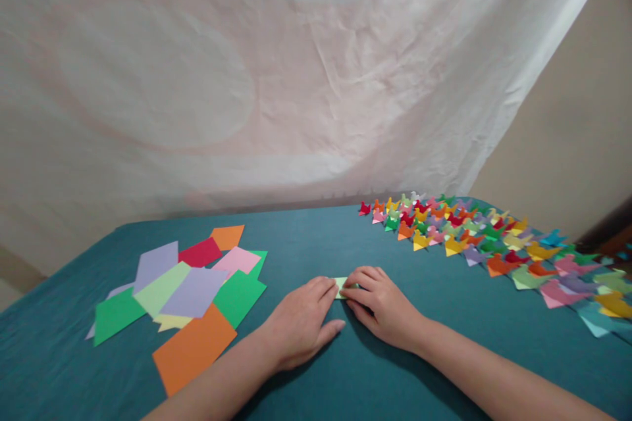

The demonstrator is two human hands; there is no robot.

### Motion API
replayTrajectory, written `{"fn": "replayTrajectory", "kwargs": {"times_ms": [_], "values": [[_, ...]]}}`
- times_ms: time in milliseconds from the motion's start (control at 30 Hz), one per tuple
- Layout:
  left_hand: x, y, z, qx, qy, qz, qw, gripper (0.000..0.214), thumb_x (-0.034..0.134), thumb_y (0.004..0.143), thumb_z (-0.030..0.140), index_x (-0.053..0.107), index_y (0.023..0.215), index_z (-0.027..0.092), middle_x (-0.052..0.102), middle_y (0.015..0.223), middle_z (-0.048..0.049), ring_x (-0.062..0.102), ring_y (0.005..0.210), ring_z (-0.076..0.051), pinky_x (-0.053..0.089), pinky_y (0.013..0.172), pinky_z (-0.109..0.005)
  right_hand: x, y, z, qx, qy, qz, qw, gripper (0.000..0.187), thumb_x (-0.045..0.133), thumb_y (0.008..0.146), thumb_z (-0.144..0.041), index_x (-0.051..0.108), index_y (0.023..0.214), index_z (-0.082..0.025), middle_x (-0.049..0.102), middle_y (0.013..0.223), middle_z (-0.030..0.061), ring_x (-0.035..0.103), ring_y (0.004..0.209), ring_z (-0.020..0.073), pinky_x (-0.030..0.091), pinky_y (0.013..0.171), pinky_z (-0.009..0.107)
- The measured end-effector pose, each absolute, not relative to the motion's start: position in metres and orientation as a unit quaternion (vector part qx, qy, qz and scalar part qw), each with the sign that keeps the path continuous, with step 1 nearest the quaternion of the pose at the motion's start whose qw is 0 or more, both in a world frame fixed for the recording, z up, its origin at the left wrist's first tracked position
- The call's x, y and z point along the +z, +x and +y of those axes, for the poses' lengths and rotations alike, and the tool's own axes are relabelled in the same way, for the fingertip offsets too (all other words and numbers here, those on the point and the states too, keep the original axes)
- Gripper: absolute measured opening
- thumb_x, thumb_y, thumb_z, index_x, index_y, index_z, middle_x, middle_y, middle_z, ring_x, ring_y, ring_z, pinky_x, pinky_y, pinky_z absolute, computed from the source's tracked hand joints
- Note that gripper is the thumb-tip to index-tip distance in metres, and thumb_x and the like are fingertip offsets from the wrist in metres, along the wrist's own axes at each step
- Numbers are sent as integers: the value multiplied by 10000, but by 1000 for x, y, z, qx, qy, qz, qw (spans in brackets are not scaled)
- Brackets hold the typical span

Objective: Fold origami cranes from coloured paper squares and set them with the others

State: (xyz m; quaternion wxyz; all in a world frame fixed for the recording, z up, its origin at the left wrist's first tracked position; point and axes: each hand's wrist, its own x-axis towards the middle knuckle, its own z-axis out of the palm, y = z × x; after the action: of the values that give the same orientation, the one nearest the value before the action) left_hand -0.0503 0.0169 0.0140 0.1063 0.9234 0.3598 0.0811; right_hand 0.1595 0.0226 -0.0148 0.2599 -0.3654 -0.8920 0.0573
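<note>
A small light green folded paper (342, 287) lies on the teal tablecloth (316, 237) near the front middle. My left hand (301, 322) rests palm down on its left part, fingers together and pressed flat. My right hand (380, 306) covers its right part, fingers curled and pinching the fold. Only a narrow strip of the paper shows between the two hands.
A loose pile of coloured paper squares (182, 293) lies at the left, with an orange sheet (195, 348) nearest me. Several small folded paper figures (474, 237) in many colours stand in rows at the right, running to the table's edge. A white cloth (247, 79) hangs behind.
</note>
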Motion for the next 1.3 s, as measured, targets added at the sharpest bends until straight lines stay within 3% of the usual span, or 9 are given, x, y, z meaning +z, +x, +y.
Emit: {"fn": "replayTrajectory", "kwargs": {"times_ms": [233, 500, 833, 1067, 1300], "values": [[16, -51, 18, 86, 924, 354, 112, 501, 456, 886, 432, 416, 1293, 142, 470, 1310, -118, 423, 1203, -250, 346, 1032, -378, -15, 158, 23, 52, -349, -906, 232, 337, 463, 882, -144, 566, 1182, -257, 610, 1005, 65, 491, 963, 214, 388, 825, 380], [11, -52, 20, 99, 925, 350, 107, 444, 445, 899, 414, 439, 1266, 164, 486, 1289, -115, 437, 1188, -251, 366, 1008, -397, -11, 157, 20, 3, -346, -921, 182, 275, 461, 901, -157, 570, 1149, -206, 602, 1010, 74, 487, 1015, 197, 367, 903, 375], [16, -49, 19, 89, 924, 356, 110, 434, 463, 893, 398, 451, 1248, 148, 499, 1265, -110, 446, 1168, -252, 380, 998, -400, 1, 158, 14, -49, -336, -928, 156, 245, 479, 893, -199, 595, 1106, -230, 614, 1058, 47, 441, 1146, 214, 109, 1088, 481], [17, -49, 18, 83, 926, 354, 100, 423, 464, 893, 393, 457, 1237, 147, 504, 1256, -104, 456, 1150, -252, 391, 987, -391, -2, 155, 13, -50, -349, -926, 138, 284, 497, 867, -166, 592, 1133, -202, 615, 1067, 67, 443, 1149, 217, 123, 1092, 485], [16, -49, 18, 83, 926, 357, 95, 422, 493, 877, 386, 477, 1220, 140, 517, 1231, -115, 481, 1119, -255, 410, 963, -387, 0, 160, 17, -46, -365, -922, 117, 223, 518, 851, -138, 676, 999, -189, 637, 994, 68, 440, 1154, 237, 175, 1074, 482]]}}
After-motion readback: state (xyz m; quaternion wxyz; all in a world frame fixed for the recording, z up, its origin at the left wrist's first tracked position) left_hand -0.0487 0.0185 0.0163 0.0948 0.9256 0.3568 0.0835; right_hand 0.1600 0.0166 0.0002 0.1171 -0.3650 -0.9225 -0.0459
